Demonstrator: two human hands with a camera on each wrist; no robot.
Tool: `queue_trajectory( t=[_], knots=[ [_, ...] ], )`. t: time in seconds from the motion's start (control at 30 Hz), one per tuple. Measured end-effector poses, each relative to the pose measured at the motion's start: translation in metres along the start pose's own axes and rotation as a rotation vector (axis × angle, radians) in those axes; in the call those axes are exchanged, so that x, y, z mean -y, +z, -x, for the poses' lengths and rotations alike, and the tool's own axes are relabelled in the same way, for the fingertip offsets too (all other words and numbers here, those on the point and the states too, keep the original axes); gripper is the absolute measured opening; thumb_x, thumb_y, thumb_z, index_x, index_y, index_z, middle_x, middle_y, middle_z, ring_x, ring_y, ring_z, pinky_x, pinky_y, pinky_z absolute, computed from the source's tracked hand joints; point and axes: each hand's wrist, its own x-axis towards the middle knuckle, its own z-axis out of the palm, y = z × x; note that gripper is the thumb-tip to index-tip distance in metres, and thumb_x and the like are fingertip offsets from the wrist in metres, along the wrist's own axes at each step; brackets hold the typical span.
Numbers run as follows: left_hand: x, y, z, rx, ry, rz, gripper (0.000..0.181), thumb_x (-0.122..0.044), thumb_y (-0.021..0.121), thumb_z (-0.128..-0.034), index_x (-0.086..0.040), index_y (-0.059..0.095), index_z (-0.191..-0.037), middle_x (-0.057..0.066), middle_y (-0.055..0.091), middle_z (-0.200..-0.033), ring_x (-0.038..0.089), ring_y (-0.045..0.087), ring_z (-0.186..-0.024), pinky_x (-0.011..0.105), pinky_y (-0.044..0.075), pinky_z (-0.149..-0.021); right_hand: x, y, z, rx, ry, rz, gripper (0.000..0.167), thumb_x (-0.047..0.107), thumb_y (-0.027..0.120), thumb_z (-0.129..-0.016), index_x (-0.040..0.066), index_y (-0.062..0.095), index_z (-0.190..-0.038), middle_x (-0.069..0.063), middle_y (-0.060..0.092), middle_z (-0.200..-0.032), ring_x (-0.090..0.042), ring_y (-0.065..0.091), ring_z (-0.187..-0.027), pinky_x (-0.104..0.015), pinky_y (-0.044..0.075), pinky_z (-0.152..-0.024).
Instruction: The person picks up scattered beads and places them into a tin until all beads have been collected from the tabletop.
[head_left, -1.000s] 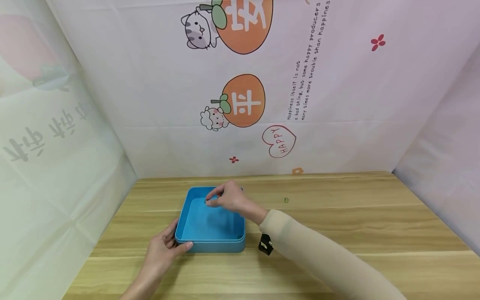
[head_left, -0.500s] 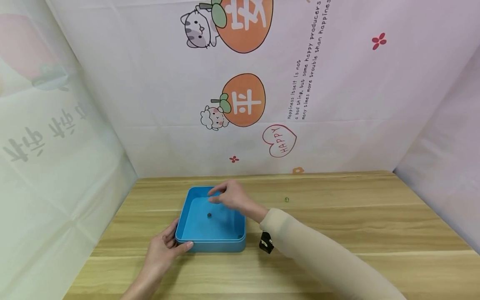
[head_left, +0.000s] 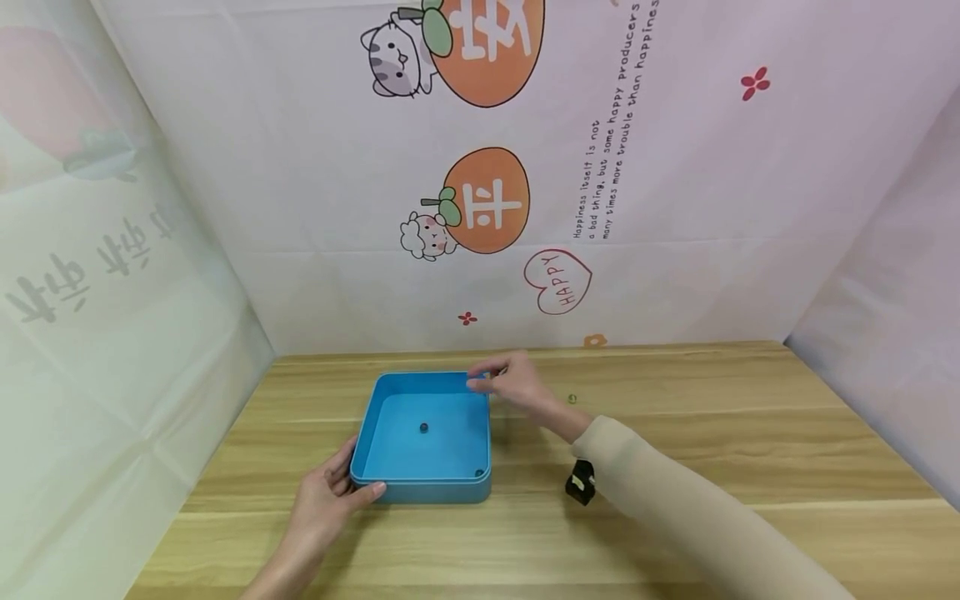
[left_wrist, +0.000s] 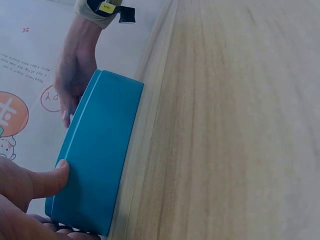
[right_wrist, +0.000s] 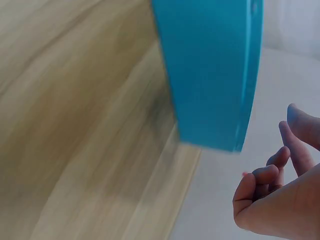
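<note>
A blue box without a lid stands on the wooden table. My left hand holds its near left corner, thumb on the front wall and fingers round the side. In the left wrist view the thumb lies against the blue wall. Inside are a small dark round bead near the middle and another small dark bead in the near right corner. Above the far right corner hovers my right hand. In the right wrist view its thumb and index finger are apart, with nothing between them.
A small greenish ring-like piece lies on the table to the right of the box. A black wrist camera hangs below the right sleeve. Printed white cloth walls enclose the table at the back and sides.
The right hand let go of a dark bead, which dropped into the box and now lies near its middle. It then moved right to the box's far right corner. The left hand stayed put.
</note>
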Motion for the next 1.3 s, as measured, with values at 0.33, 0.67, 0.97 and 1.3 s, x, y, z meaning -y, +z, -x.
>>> queue_trajectory(
  t=[0.33,0.67,0.97,1.3],
  knots=[
    [0.001,-0.001,0.001,0.003,-0.012,0.002,0.091,-0.005,0.082,-0.0924,0.003,0.027,-0.164,0.031,0.026,-0.165,0.047,0.034,-0.148,0.050,0.048,-0.107,-0.031,-0.037,0.007,-0.021,0.043,0.077,0.022,0.011,0.081,-0.093,0.001,0.081,-0.113,-0.007,0.060,-0.085,-0.022,0.050,-0.081,-0.031,0.040,-0.066],
    [0.001,-0.001,0.001,0.004,-0.015,-0.006,0.091,-0.006,0.083,-0.0923,0.002,0.028,-0.164,0.030,0.025,-0.166,0.047,0.033,-0.148,0.048,0.048,-0.107,-0.051,-0.072,0.016,-0.050,0.080,0.161,0.025,0.014,0.080,-0.096,0.002,0.080,-0.117,-0.011,0.068,-0.103,-0.022,0.050,-0.086,-0.032,0.042,-0.068],
    [0.001,-0.002,-0.001,0.011,-0.004,0.001,0.092,-0.008,0.085,-0.0909,0.002,0.030,-0.164,0.030,0.027,-0.165,0.046,0.035,-0.148,0.047,0.048,-0.107,-0.067,-0.095,0.027,-0.097,0.100,0.154,0.034,0.014,0.081,-0.095,-0.005,0.076,-0.122,-0.010,0.063,-0.094,-0.020,0.048,-0.083,-0.030,0.040,-0.065],
    [0.001,-0.002,0.001,0.008,-0.013,0.001,0.091,-0.007,0.084,-0.0916,0.002,0.029,-0.164,0.029,0.027,-0.166,0.046,0.034,-0.148,0.048,0.047,-0.108,-0.084,-0.113,0.031,-0.094,0.164,0.183,0.034,0.014,0.080,-0.096,-0.005,0.076,-0.123,-0.005,0.054,-0.083,-0.019,0.045,-0.080,-0.028,0.035,-0.064]
  ],
)
